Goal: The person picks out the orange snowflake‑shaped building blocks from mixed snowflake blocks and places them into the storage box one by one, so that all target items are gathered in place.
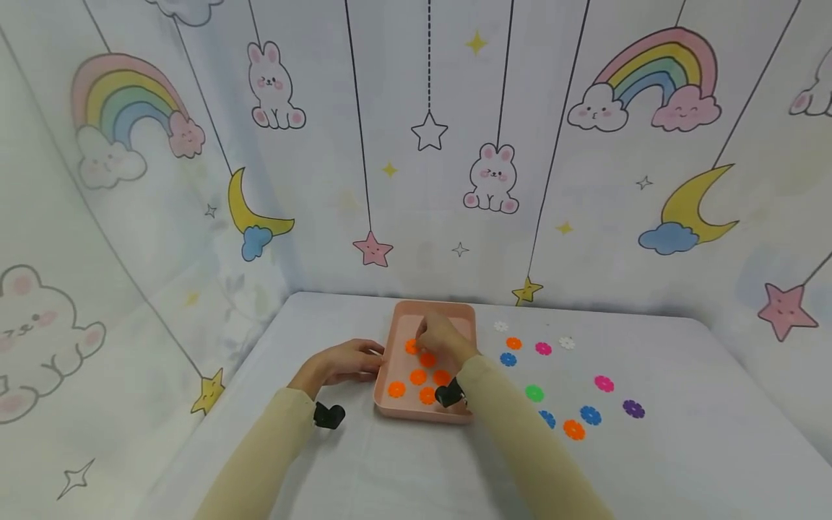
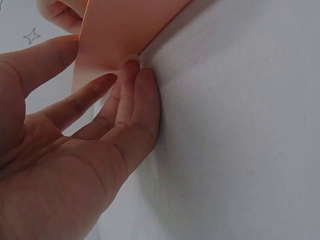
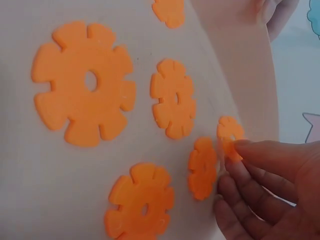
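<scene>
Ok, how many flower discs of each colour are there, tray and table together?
orange discs: 8
blue discs: 3
pink discs: 2
white discs: 2
green disc: 1
purple disc: 1
Total: 17

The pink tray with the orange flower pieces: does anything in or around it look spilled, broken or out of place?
Nothing stands out. The pink tray sits flat on the white table, holding only orange discs, all intact. The left hand touches its side; the right hand reaches inside. Mixed-colour discs lie loose to its right, none damaged.
</scene>
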